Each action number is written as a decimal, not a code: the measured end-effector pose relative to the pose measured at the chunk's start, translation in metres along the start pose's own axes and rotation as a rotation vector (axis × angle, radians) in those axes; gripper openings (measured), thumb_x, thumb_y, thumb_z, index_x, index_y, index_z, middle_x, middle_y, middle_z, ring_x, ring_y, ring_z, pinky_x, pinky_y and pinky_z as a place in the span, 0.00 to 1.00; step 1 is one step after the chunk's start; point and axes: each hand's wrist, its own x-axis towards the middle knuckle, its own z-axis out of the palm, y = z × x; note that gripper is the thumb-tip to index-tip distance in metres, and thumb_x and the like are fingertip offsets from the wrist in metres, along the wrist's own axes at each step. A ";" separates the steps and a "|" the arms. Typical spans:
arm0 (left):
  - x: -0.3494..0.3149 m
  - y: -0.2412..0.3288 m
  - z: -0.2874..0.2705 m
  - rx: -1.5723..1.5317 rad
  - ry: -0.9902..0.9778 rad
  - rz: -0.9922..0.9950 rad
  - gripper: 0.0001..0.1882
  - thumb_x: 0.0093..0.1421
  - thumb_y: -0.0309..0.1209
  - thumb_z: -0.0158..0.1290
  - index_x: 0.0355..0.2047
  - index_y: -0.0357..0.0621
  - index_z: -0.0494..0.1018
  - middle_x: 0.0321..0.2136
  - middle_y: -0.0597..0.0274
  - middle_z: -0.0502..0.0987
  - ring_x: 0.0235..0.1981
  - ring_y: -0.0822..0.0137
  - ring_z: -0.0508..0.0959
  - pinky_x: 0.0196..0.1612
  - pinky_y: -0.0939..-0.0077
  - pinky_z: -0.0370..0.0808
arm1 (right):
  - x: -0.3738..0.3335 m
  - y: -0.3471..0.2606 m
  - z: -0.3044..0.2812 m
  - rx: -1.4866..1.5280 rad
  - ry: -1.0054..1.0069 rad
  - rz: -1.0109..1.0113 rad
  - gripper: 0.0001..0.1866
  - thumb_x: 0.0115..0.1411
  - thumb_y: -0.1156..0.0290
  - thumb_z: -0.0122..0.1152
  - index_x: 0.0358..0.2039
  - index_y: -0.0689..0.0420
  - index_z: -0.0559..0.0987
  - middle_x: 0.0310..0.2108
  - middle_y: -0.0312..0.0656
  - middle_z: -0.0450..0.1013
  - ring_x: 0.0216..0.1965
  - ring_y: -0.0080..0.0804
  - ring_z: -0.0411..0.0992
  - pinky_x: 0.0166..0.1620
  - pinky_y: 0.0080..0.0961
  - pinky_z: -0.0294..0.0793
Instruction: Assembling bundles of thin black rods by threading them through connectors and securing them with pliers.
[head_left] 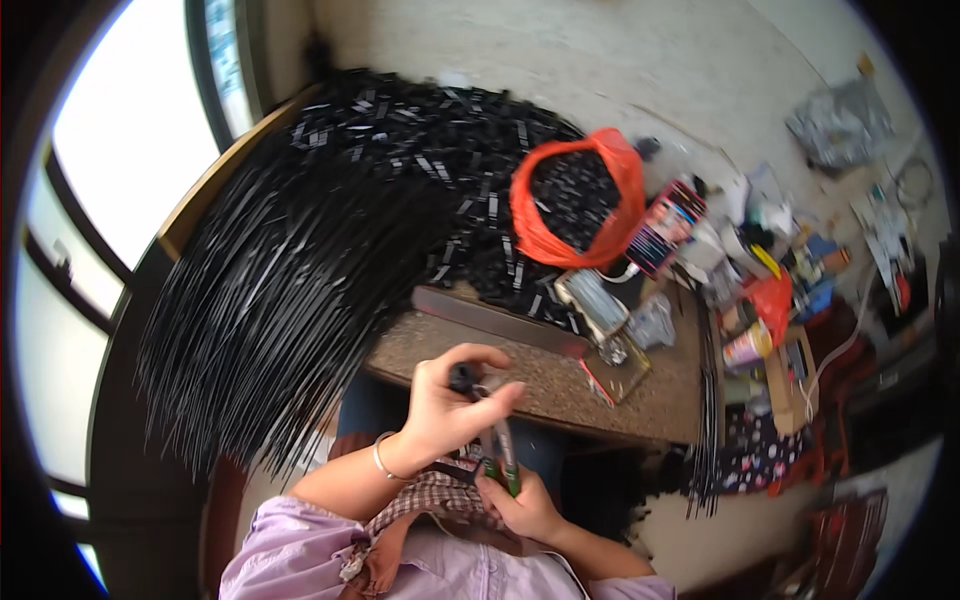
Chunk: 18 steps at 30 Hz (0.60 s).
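My left hand (440,405) is raised just in front of the table edge, its thumb and forefinger apart. A small black round-ended piece (462,378) sits in its curled fingers; its exact kind is unclear. Lower and to the right, my right hand (525,508) is closed round the green handles of a slim hand tool, which looks like pliers (503,455). The tool points upward, with its tip close beside my left thumb and the black piece. My left fingers partly hide that tip.
Long thin black strips (270,300) overhang the table's left side. Short black pieces (420,130) are heaped behind a low dark bar (500,322). A red plastic bag (525,215) holds more. A lit phone (668,228), a pale box (592,300) and clutter are at right.
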 end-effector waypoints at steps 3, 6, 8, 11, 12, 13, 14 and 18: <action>0.015 -0.013 0.019 -0.094 0.011 0.049 0.18 0.36 0.26 0.55 0.30 0.34 0.66 0.09 0.75 0.59 0.12 0.86 0.57 0.15 0.93 0.52 | 0.021 -0.020 -0.048 -0.355 0.240 -0.225 0.03 0.49 0.73 0.46 0.23 0.59 0.65 0.14 0.33 0.63 0.15 0.17 0.62 0.18 0.13 0.61; 0.027 -0.020 0.025 -0.116 -0.024 0.114 0.21 0.36 0.25 0.56 0.33 0.34 0.66 0.06 0.76 0.56 0.10 0.86 0.54 0.13 0.92 0.49 | 0.048 -0.031 -0.126 -0.765 0.721 -0.342 0.03 0.47 0.74 0.47 0.23 0.59 0.67 0.17 0.41 0.67 0.20 0.31 0.67 0.25 0.24 0.64; 0.030 -0.018 0.036 -0.132 -0.072 0.126 0.22 0.35 0.26 0.57 0.33 0.35 0.66 0.06 0.76 0.56 0.10 0.86 0.54 0.13 0.92 0.49 | 0.056 -0.025 -0.183 -0.980 0.939 -0.353 0.07 0.44 0.74 0.49 0.26 0.61 0.66 0.22 0.50 0.66 0.27 0.47 0.65 0.29 0.32 0.63; 0.035 -0.019 0.044 -0.032 -0.151 0.106 0.23 0.35 0.29 0.58 0.33 0.32 0.65 0.07 0.76 0.55 0.10 0.84 0.54 0.14 0.91 0.48 | 0.063 -0.036 -0.202 -1.083 0.893 -0.236 0.13 0.41 0.75 0.52 0.29 0.62 0.64 0.27 0.51 0.64 0.32 0.46 0.62 0.33 0.33 0.62; 0.038 -0.020 0.045 -0.032 -0.149 0.109 0.23 0.35 0.29 0.58 0.33 0.32 0.65 0.07 0.76 0.55 0.10 0.84 0.54 0.14 0.91 0.48 | 0.067 -0.037 -0.206 -1.123 0.850 -0.272 0.14 0.40 0.75 0.53 0.29 0.62 0.65 0.27 0.50 0.64 0.32 0.46 0.62 0.33 0.32 0.62; 0.041 -0.020 0.046 -0.035 -0.145 0.106 0.23 0.35 0.29 0.58 0.33 0.32 0.65 0.07 0.76 0.55 0.10 0.84 0.53 0.14 0.91 0.47 | 0.069 -0.035 -0.210 -1.194 0.806 -0.335 0.15 0.38 0.74 0.54 0.29 0.61 0.65 0.26 0.49 0.64 0.32 0.45 0.62 0.33 0.32 0.62; 0.043 -0.020 0.048 -0.038 -0.141 0.104 0.23 0.35 0.29 0.58 0.32 0.33 0.65 0.07 0.76 0.55 0.10 0.84 0.53 0.14 0.91 0.47 | 0.071 -0.032 -0.213 -1.264 0.761 -0.399 0.16 0.37 0.74 0.55 0.29 0.61 0.65 0.26 0.47 0.64 0.32 0.44 0.62 0.34 0.32 0.62; 0.050 -0.016 0.055 -0.050 -0.148 0.087 0.22 0.35 0.29 0.58 0.32 0.33 0.66 0.07 0.76 0.54 0.10 0.84 0.53 0.14 0.90 0.46 | 0.085 -0.024 -0.223 -1.624 0.746 -0.708 0.07 0.39 0.76 0.46 0.23 0.57 0.64 0.21 0.38 0.63 0.30 0.32 0.62 0.30 0.22 0.66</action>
